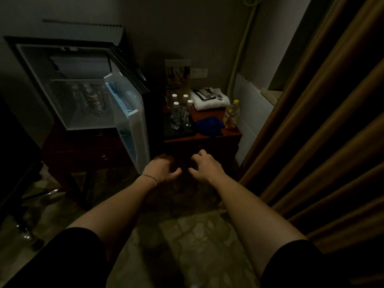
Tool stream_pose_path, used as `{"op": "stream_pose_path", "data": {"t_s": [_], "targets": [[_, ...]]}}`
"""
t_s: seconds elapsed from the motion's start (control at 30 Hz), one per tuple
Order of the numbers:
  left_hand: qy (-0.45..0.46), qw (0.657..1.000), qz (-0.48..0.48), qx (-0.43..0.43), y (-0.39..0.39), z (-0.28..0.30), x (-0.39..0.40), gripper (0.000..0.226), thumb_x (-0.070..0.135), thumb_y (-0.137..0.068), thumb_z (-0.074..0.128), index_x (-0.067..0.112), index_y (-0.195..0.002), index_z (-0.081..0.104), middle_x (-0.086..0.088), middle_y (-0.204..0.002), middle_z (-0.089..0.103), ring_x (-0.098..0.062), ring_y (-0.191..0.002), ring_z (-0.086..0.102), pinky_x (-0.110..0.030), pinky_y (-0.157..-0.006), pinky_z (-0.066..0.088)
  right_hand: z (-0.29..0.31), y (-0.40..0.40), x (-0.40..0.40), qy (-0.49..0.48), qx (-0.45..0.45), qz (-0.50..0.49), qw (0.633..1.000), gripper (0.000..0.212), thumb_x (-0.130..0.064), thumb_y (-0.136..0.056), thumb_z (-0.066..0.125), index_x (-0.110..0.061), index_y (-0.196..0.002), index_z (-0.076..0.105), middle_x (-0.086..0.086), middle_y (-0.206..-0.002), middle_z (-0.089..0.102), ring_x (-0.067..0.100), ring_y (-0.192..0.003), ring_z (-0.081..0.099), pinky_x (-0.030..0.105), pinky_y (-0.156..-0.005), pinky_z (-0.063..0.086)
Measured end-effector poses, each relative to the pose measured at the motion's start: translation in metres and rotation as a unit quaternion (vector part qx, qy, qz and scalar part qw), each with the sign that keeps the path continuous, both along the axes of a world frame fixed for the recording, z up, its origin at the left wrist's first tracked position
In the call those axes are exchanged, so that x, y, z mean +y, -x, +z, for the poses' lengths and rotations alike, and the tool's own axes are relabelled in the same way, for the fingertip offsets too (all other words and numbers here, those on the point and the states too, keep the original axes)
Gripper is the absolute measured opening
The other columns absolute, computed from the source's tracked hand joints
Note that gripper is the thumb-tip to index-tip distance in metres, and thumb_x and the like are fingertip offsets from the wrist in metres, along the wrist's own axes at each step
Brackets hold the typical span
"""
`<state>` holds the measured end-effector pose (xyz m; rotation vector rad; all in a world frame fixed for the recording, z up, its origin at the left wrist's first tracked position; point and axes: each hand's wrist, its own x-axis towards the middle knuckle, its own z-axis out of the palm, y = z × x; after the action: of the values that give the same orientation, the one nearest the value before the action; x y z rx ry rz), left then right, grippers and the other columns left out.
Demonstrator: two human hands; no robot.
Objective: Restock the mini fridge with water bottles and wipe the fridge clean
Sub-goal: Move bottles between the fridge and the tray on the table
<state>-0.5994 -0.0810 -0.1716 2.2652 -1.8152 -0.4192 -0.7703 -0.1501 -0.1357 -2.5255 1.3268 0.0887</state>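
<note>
Dim room, fridge (68, 84) contents murky, both hands' (164, 169) fingertips shadowed

Short black sleeves (62, 256); thin dark braided bracelet (151, 178) on left wrist.

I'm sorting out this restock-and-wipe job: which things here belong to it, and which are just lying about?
For the job:
- mini fridge, door open
- four water bottles on the side table
- blue cloth
- yellow bottle, perhaps cleaner

Lying about:
- folded white towel with dark items on top
- upright card
- curtain
</note>
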Motion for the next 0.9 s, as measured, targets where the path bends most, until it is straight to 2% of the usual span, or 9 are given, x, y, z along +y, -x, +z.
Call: {"op": "stream_pose_path", "data": {"t_s": [0.13,0.3,0.47,0.67,0.9], "targets": [[0.023,1.0,-0.009,-0.015,-0.056,0.008,0.034,0.047,0.059,-0.089,0.058,0.021,-0.116,0.059,-0.002,-0.114,0.058,-0.013,-0.097,0.055,-0.03,-0.083,0.052,0.006,-0.034,0.03,0.007,-0.027,0.004,1.0,0.051,-0.039,-0.095,0.061,-0.022,-0.14,0.046,0.002,-0.14,0.038,0.023,-0.126,0.046,0.041,-0.095,0.051],[0.038,0.999,-0.008,-0.015,-0.134,0.022,0.084,0.048,0.062,-0.086,0.058,0.022,-0.112,0.058,0.001,-0.108,0.055,-0.012,-0.092,0.053,-0.029,-0.077,0.049,0.002,-0.105,0.084,0.013,-0.016,-0.008,1.0,0.051,-0.042,-0.094,0.061,-0.023,-0.14,0.048,0.006,-0.143,0.04,0.027,-0.129,0.046,0.044,-0.099,0.049],[0.037,0.998,0.039,-0.025,-0.213,0.023,0.131,0.047,0.059,-0.086,0.061,0.021,-0.114,0.057,0.001,-0.11,0.054,-0.014,-0.097,0.053,-0.033,-0.083,0.053,0.006,-0.197,0.119,0.018,-0.045,0.008,0.999,0.046,-0.044,-0.092,0.064,-0.024,-0.132,0.052,0.001,-0.13,0.045,0.023,-0.12,0.051,0.045,-0.097,0.051],[0.043,0.995,0.082,-0.02,-0.302,0.022,0.16,0.054,0.062,-0.086,0.058,0.021,-0.121,0.057,0.0,-0.117,0.055,-0.016,-0.101,0.054,-0.036,-0.087,0.053,0.015,-0.283,0.134,0.012,-0.057,0.046,0.997,0.05,-0.045,-0.092,0.064,-0.024,-0.136,0.051,-0.001,-0.132,0.045,0.02,-0.117,0.052,0.042,-0.096,0.051],[0.036,0.992,0.12,-0.011,-0.37,0.023,0.142,0.059,0.064,-0.084,0.058,0.021,-0.124,0.055,-0.001,-0.118,0.054,-0.017,-0.102,0.054,-0.038,-0.087,0.054,0.011,-0.36,0.104,0.01,-0.079,0.1,0.992,0.042,-0.043,-0.091,0.064,-0.023,-0.128,0.055,-0.001,-0.125,0.047,0.02,-0.111,0.054,0.042,-0.092,0.053]]}}
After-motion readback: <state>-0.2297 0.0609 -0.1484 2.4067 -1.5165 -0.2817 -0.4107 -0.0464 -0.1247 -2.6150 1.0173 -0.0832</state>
